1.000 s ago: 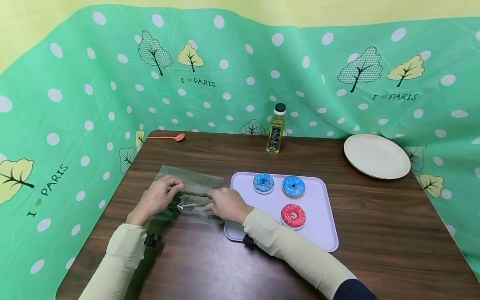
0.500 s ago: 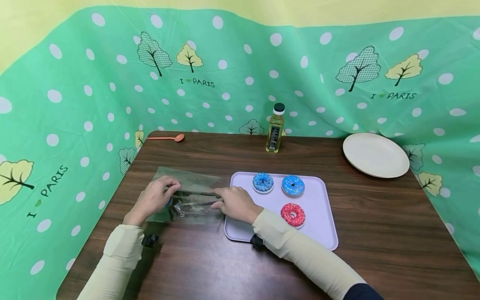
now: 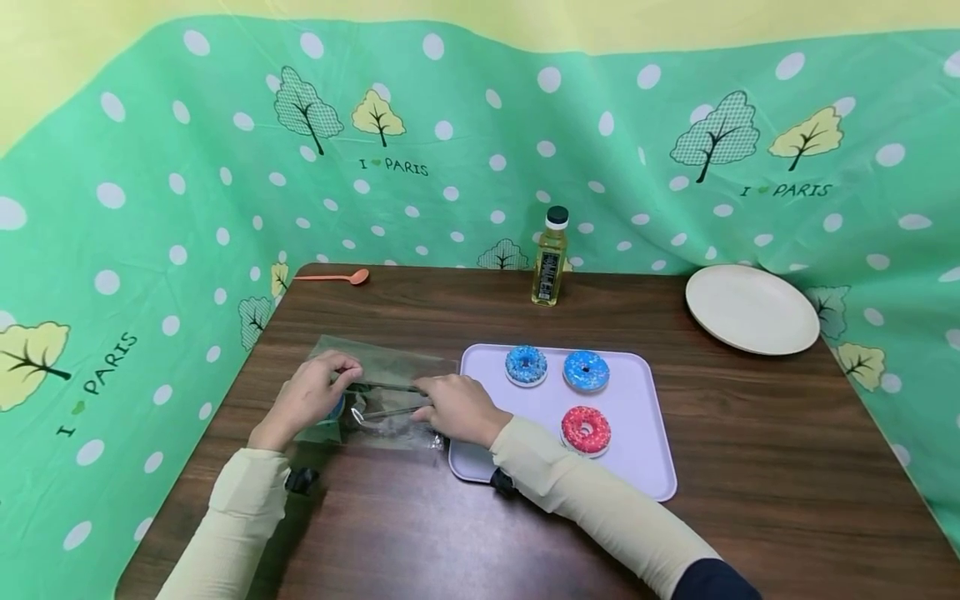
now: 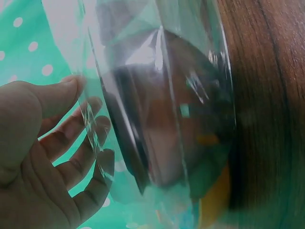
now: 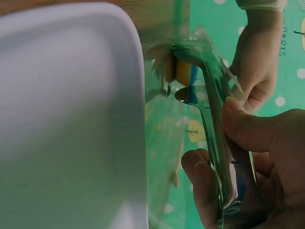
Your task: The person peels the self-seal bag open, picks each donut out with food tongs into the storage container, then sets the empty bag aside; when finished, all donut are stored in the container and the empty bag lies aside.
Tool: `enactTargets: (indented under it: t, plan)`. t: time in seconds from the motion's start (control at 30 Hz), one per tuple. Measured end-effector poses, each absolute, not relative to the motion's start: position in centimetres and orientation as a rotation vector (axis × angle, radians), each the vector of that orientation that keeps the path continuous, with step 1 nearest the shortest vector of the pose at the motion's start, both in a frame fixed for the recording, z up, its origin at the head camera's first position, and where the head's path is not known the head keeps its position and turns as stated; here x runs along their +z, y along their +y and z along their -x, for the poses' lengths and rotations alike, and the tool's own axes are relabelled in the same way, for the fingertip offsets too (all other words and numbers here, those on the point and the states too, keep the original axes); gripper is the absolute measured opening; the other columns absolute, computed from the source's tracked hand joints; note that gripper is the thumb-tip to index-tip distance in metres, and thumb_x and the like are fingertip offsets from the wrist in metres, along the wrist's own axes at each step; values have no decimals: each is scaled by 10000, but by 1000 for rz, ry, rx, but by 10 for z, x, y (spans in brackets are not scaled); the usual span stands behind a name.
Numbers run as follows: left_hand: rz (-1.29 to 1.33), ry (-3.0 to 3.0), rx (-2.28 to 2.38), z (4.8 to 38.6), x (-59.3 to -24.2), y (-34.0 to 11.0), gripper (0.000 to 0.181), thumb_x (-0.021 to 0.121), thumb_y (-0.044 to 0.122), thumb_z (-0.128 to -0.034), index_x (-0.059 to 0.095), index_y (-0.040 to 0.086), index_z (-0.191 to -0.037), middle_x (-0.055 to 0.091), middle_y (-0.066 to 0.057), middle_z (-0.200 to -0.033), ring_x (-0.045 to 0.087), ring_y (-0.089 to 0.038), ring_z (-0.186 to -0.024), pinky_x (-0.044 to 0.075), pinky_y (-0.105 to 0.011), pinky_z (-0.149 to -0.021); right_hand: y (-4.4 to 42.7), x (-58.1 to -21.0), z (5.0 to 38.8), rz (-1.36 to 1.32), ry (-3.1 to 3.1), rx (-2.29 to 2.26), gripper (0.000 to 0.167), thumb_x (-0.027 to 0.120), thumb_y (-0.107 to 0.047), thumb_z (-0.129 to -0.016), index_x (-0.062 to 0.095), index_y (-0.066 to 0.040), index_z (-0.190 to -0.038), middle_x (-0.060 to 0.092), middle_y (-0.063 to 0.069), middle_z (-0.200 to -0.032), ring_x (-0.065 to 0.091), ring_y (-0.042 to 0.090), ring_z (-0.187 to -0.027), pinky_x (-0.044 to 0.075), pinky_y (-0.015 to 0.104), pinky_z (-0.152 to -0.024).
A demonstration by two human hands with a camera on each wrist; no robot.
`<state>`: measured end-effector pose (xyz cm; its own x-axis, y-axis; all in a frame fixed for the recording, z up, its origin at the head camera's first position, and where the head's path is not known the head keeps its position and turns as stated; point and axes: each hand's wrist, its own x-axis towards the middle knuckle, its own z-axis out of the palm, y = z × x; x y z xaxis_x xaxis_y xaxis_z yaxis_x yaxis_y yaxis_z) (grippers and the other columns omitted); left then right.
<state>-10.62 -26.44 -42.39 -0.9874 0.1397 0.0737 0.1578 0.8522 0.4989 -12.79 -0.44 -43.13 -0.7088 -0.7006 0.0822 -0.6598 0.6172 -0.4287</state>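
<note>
My left hand (image 3: 311, 396) pinches the upper edge of a clear plastic bag (image 3: 390, 358) at the table's left side. In the left wrist view, the thumb and fingers (image 4: 71, 88) lie along the bag's rim. My right hand (image 3: 457, 408) holds shiny metal tongs (image 5: 220, 109) between thumb and fingers, their arms reaching into the bag. Near the tips, inside the bag, is a blue-topped doughnut (image 5: 183, 71), partly hidden by the plastic and my left hand. Right of the bag, a lilac tray (image 3: 637, 442) carries two blue doughnuts (image 3: 587, 372) and one red doughnut (image 3: 586, 431).
A bottle of yellow liquid (image 3: 550, 267) stands at the back of the wooden table (image 3: 405, 533). An orange spoon (image 3: 348, 277) lies at the far left corner, a cream plate (image 3: 752, 310) at the far right. Behind hangs a green dotted cloth (image 3: 465, 100).
My right hand went slightly right with the tongs, then back left. My left hand shifted a little left and keeps its hold on the bag. The blue doughnut inside shows more now.
</note>
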Motion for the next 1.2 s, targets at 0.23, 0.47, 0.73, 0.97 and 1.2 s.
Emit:
enactTargets:
  t: [0.23, 0.47, 0.73, 0.97, 1.2]
  plan:
    - [246, -2990, -820, 104, -425, -266, 205, 601, 237, -1035, 730, 92, -1101, 659, -100, -1179, 633, -310, -1075, 517, -520, -849, -7, -430, 127, 1146, 2766, -659, 425, 735, -347, -930, 684, -120, -1285, 736, 13, -1116, 711, 204, -929, 567, 405, -758]
    - [255, -2986, -845, 103, -429, -269, 209, 587, 232, -1042, 722, 87, -1110, 656, -113, -1195, 628, -317, -1087, 512, -517, -871, 10, -426, 124, 1134, 2769, -711, 423, 728, -312, -942, 674, -84, -1294, 734, 50, -1123, 712, 218, -910, 563, 426, -777]
    - [240, -2984, -854, 103, -430, -271, 212, 584, 232, -1044, 722, 87, -1113, 652, -123, -1203, 618, -332, -1108, 501, -536, -885, 33, -426, 119, 1090, 2784, -791, 407, 736, -298, -938, 684, -69, -1270, 737, 90, -1087, 707, 224, -899, 551, 432, -774]
    - [204, -2990, -839, 101, -429, -273, 204, 594, 230, -1039, 723, 92, -1116, 643, -135, -1219, 616, -344, -1110, 502, -552, -863, 53, -423, 115, 1068, 2813, -824, 398, 757, -278, -922, 695, -69, -1255, 734, 105, -1105, 700, 191, -835, 553, 403, -743]
    - [187, -3005, -824, 100, -429, -275, 227, 590, 236, -1041, 722, 74, -1131, 640, -143, -1216, 614, -357, -1104, 500, -565, -845, 72, -417, 108, 1035, 2859, -845, 359, 797, -247, -888, 718, -77, -1193, 745, 64, -945, 596, 94, -658, 492, 318, -567]
